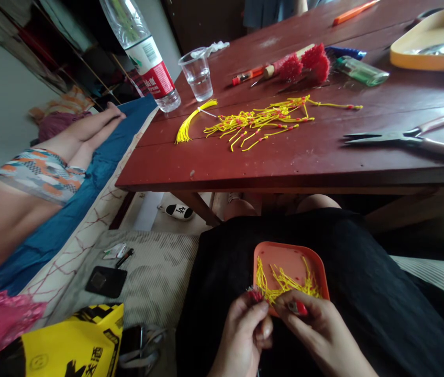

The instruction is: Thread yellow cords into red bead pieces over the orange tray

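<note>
My left hand (243, 329) is closed, its thumb and fingers pinching a small red bristly bundle (255, 294) with greyish tips. Close beside it, my right hand (311, 318) is also closed, around a small red object (298, 308) with a pale part; its kind is not clear. Both hands are over the near edge of an orange tray (285, 250) on my lap. Yellow knotted cords (285, 283) lie in that tray, partly hidden by my fingers.
On the dark red table (214, 162) are more yellow cords (269, 118), a yellow tassel (190, 123), pliers (406, 137), red bristly bundles (316, 63), a green lighter (363, 70), a plastic cup of clear liquid (199, 78) and a bottle (153, 73). A person (45, 175) lies at left.
</note>
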A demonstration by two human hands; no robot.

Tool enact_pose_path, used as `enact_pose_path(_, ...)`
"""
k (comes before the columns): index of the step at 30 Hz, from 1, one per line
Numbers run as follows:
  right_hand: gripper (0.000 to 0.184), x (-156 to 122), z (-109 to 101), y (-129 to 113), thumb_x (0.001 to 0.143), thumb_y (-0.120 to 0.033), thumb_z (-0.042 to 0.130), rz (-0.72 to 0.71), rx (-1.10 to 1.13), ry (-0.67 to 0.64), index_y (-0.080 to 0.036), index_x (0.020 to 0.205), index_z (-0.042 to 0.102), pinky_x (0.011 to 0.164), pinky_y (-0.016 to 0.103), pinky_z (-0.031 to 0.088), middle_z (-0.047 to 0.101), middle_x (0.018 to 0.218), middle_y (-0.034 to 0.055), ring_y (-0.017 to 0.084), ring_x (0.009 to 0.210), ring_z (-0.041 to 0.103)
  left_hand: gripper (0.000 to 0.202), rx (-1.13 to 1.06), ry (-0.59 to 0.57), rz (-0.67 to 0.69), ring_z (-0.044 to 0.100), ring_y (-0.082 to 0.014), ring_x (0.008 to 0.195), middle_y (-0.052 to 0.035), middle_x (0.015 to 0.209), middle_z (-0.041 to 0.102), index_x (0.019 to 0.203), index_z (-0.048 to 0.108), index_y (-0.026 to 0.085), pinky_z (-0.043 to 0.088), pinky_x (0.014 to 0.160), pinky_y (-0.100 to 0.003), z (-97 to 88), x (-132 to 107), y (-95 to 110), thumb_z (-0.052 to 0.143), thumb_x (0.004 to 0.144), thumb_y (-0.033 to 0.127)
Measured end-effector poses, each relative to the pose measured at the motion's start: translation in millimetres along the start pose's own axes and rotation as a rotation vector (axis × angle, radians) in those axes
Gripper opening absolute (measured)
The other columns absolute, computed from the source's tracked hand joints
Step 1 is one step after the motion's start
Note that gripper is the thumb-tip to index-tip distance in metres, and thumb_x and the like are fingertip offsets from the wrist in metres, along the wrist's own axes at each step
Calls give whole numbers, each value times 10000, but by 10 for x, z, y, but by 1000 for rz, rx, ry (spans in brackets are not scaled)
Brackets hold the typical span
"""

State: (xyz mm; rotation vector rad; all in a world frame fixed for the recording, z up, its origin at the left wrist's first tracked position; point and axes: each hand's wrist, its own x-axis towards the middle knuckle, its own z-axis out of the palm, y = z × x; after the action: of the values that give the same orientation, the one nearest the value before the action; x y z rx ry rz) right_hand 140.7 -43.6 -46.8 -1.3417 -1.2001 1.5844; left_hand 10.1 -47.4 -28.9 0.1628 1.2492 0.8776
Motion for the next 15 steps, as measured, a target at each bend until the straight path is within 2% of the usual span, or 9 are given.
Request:
enact_pose_path(5, 146, -4, -10, -6, 756, -243, 524, -2, 13, 27, -176, 637, 576, 571, 256, 411, 591, 593, 9, 173, 585, 516, 347, 92, 34, 83, 298, -44, 411, 74, 411, 423, 774, 600, 130, 173, 439, -195, 24, -2, -30, 738, 569, 374)
enact_pose_path(9, 118, -3, -11, -9, 741, -226, 543, -11, 11, 29, -175, 648, 594, 576, 250, 426, 614, 606, 13, 176, 596, 537, 370, 133, 88, 147, 278, -34, 421, 68, 490, 419, 741, 605, 128, 147, 435, -197, 69, -11, -6, 763, 525, 382)
enact_pose_path(15, 126, 3, -5, -22, 737, -225, 545, -43, -16, 35, -180, 639, 610, 546, 233, 420, 634, 591, 6, 170, 565, 555, 391, 251, 86, 140, 155, -32, 412, 107, 459, 275, 561, 467, 163, 72, 413, -214, 85, -6, 60, 756, 511, 421)
